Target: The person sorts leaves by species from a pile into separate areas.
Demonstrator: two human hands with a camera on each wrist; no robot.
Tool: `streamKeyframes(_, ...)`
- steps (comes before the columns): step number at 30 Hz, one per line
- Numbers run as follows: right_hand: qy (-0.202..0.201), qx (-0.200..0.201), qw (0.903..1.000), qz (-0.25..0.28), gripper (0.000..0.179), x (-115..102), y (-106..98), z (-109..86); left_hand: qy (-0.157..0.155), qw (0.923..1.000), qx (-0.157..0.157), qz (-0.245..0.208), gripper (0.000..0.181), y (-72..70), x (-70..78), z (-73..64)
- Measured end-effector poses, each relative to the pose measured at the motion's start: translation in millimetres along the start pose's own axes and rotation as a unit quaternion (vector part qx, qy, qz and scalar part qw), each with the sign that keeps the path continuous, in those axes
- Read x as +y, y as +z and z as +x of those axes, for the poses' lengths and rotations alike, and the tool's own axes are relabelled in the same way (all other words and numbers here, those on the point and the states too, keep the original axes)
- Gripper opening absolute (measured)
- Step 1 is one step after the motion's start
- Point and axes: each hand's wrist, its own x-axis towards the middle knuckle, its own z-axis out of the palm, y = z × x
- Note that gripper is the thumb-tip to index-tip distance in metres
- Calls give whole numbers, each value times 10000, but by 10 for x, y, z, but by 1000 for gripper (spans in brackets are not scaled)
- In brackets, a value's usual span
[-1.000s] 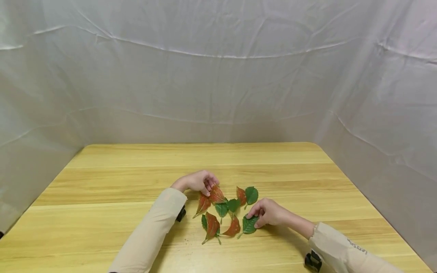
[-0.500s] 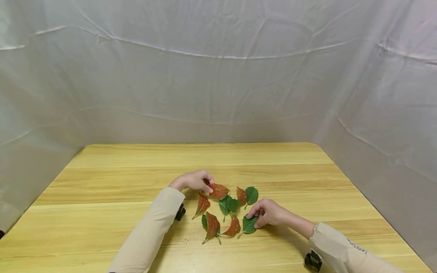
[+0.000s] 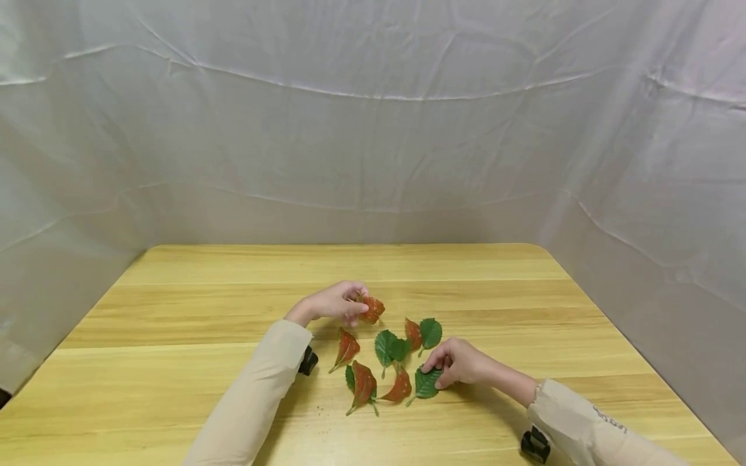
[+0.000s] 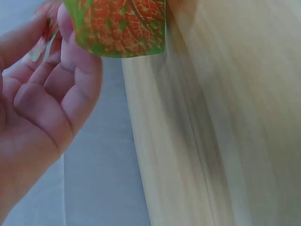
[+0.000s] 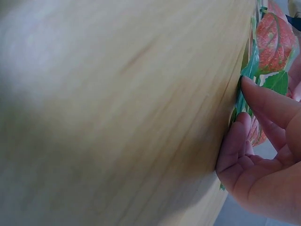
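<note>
Up off the table in the head view, my left hand pinches a red leaf between thumb and fingers. Close up in the left wrist view, that red leaf has yellow veins and a green edge. My right hand sits low at the right of the group, its thumb and fingertips pinching the edge of a green leaf on the table. Just left of that one lies another red leaf. Two overlapping green leaves lie between the hands.
A single red leaf lies below my left hand. Nearer the front, a red leaf covers most of a green one. Farther back, a red leaf touches a green leaf. Pale fabric walls surround the wooden table.
The red leaf in my left hand has been raised from beside the green leaves and moved back, away from them. One green leaf there shifted slightly. My right hand has stayed in place.
</note>
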Motion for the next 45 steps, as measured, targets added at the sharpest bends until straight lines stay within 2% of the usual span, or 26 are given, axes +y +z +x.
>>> streamKeyframes(8,18,-4,10000,-51,23,-16,-3,5,42,9962,669,-554,24,12,-2,-47)
streamKeyframes(11,15,0,10000,-53,23,-12,2,10,155,9936,928,-620,23,11,-5,-67)
streamKeyframes(16,-1,2,10000,-58,23,-9,7,21,333,9896,1319,-466,11,-17,-14,-106)
streamKeyframes(22,-54,8,10000,-45,23,-16,10,24,644,9838,1671,8,16,-83,-47,-171)
streamKeyframes(26,-71,-2,10000,-48,23,-12,13,28,834,9826,1654,-109,21,-119,-72,-229)
streamKeyframes(29,-71,-22,9999,-79,23,-5,11,29,971,9819,1530,-559,20,-148,-104,-274)
streamKeyframes(34,-42,-32,9999,-146,22,15,10,28,1135,9760,1455,-1153,17,-215,-135,-359)
streamKeyframes(40,-54,-29,9998,-168,23,9,10,21,824,9740,1781,-1129,23,-300,-126,-455)
streamKeyframes(45,-64,-36,9998,-177,23,5,12,20,628,9688,2044,-1254,31,-360,-136,-529)
